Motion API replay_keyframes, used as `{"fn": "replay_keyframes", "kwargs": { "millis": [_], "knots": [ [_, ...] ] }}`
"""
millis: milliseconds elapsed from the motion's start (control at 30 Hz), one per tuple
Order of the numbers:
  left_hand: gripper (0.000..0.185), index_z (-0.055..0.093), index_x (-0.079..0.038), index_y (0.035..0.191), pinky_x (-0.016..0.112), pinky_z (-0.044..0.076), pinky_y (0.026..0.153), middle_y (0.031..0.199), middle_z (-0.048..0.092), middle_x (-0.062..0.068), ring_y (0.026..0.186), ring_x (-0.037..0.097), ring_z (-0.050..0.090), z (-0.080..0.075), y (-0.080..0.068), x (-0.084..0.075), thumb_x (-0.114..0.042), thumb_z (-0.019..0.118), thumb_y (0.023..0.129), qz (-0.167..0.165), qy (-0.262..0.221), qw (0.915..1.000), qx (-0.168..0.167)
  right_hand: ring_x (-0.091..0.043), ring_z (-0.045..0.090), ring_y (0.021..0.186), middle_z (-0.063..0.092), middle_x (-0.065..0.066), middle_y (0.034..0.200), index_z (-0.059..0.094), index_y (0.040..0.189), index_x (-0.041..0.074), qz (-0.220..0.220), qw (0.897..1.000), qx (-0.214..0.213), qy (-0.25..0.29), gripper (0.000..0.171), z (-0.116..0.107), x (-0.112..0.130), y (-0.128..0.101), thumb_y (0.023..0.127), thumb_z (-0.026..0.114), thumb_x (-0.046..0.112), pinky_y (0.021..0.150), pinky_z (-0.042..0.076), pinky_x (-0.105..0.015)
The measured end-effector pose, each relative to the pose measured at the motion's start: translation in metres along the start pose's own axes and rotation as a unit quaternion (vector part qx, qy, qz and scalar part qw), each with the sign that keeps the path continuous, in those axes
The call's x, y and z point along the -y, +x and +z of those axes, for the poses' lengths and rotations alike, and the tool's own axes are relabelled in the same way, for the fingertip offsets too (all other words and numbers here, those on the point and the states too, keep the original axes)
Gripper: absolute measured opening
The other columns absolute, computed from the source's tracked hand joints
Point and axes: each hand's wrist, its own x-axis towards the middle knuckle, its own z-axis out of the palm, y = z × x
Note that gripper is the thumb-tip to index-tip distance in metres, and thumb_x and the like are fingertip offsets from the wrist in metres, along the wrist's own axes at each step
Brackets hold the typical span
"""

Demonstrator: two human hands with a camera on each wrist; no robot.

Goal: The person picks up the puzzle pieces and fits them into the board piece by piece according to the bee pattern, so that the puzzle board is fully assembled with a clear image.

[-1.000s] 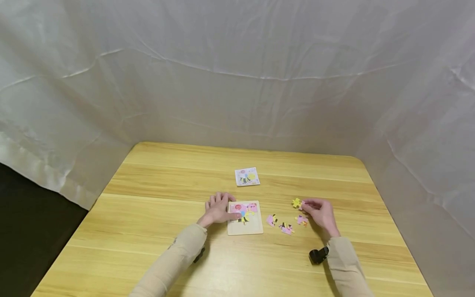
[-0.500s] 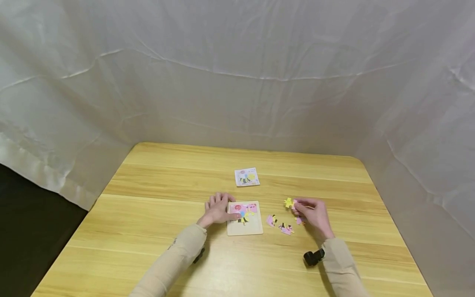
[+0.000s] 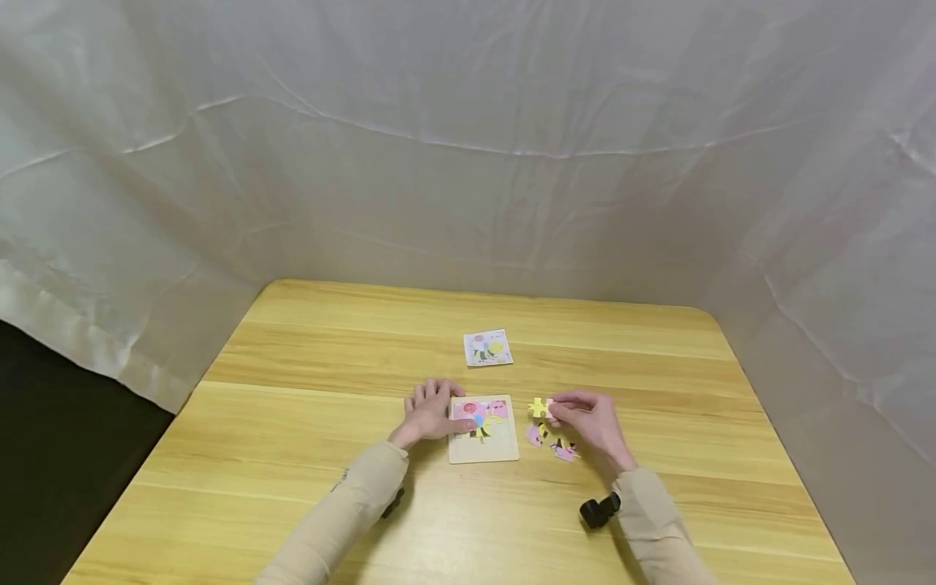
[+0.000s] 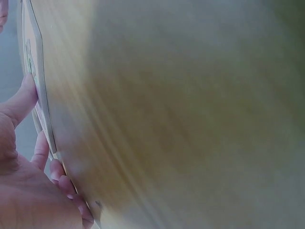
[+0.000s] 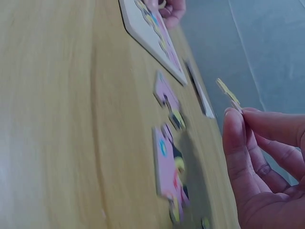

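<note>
Yellow puzzle piece [image 3: 539, 407] pinched in fingertips of our right hand [image 3: 589, 424], held above table [image 3: 307, 422], between puzzle board [image 3: 483, 428] and loose pink pieces [image 3: 556, 445]. Our left hand [image 3: 429, 413] lies flat, fingers straight, thumb on board's left edge, pressing it down. Board partly filled, upper rows in place. Picture card [image 3: 487, 348] lies farther back, well apart from board.

The table [image 3: 307, 422] was pale wood, smooth with a soft sheen. The puzzle tray [image 3: 483, 449] looked like light matt wood, the picture card [image 3: 487, 348] like paper. Behind hung a white, creased cloth backdrop [image 3: 468, 162], faintly shiny.
</note>
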Motion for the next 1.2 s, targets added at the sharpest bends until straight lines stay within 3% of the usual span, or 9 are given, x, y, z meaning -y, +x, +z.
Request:
{"fn": "replay_keyframes", "kwargs": {
  "millis": [233, 367, 467, 633, 867, 1200],
  "knots": [
    [0.060, 0.049, -0.016, 0.129, 0.046, 0.019, 0.087, 0.133, 0.036, 0.018, 0.111, 0.037, 0.028, 0.001, 0.001, 0.001, -0.042, 0.078, 0.084, 0.000, 0.000, 1.0000, -0.003, -0.012, 0.073, 0.075, 0.076, -0.022, 0.100, 0.069, 0.114, -0.012, -0.031, 0.998, 0.031, -0.044, 0.031, 0.016, 0.000, 0.002, 0.088, 0.075, 0.005, 0.071, 0.059, -0.025],
    [0.060, 0.049, -0.016, 0.128, 0.046, 0.019, 0.087, 0.131, 0.037, 0.017, 0.110, 0.036, 0.028, 0.000, 0.001, 0.001, -0.043, 0.078, 0.084, 0.000, 0.004, 1.0000, -0.004, -0.016, 0.073, 0.073, 0.075, -0.027, 0.099, 0.069, 0.114, -0.011, -0.052, 0.995, 0.053, -0.061, 0.029, 0.022, 0.000, 0.003, 0.090, 0.073, 0.006, 0.070, 0.059, -0.028],
    [0.059, 0.049, -0.015, 0.128, 0.046, 0.019, 0.087, 0.131, 0.037, 0.018, 0.110, 0.036, 0.028, 0.000, 0.001, 0.001, -0.043, 0.078, 0.084, 0.001, 0.003, 1.0000, -0.004, -0.018, 0.073, 0.071, 0.074, -0.030, 0.097, 0.068, 0.114, -0.014, -0.057, 0.995, 0.072, -0.047, 0.029, 0.028, -0.001, 0.003, 0.091, 0.071, 0.003, 0.069, 0.060, -0.032],
    [0.059, 0.049, -0.016, 0.128, 0.045, 0.019, 0.085, 0.129, 0.037, 0.016, 0.109, 0.036, 0.028, 0.000, 0.001, 0.002, -0.042, 0.078, 0.084, 0.001, 0.002, 1.0000, -0.005, -0.016, 0.073, 0.070, 0.072, -0.033, 0.097, 0.066, 0.114, -0.017, -0.051, 0.994, 0.097, -0.026, 0.028, 0.037, -0.004, 0.005, 0.091, 0.069, 0.000, 0.066, 0.060, -0.029],
    [0.059, 0.049, -0.015, 0.128, 0.046, 0.020, 0.086, 0.129, 0.037, 0.017, 0.109, 0.036, 0.028, 0.000, 0.001, 0.001, -0.041, 0.078, 0.084, 0.001, 0.001, 1.0000, -0.006, -0.014, 0.072, 0.068, 0.073, -0.032, 0.094, 0.068, 0.112, -0.016, -0.055, 0.992, 0.100, -0.050, 0.027, 0.045, -0.003, 0.007, 0.091, 0.070, 0.001, 0.058, 0.053, -0.021],
    [0.059, 0.050, -0.014, 0.127, 0.046, 0.020, 0.086, 0.128, 0.037, 0.016, 0.109, 0.035, 0.028, -0.002, -0.002, -0.001, -0.041, 0.079, 0.083, -0.001, -0.003, 1.0000, -0.002, -0.011, 0.068, 0.063, 0.076, -0.023, 0.090, 0.072, 0.106, -0.012, -0.038, 0.992, 0.079, -0.087, 0.024, 0.054, -0.002, 0.007, 0.088, 0.074, 0.004, 0.052, 0.047, -0.022]
  ]
}}
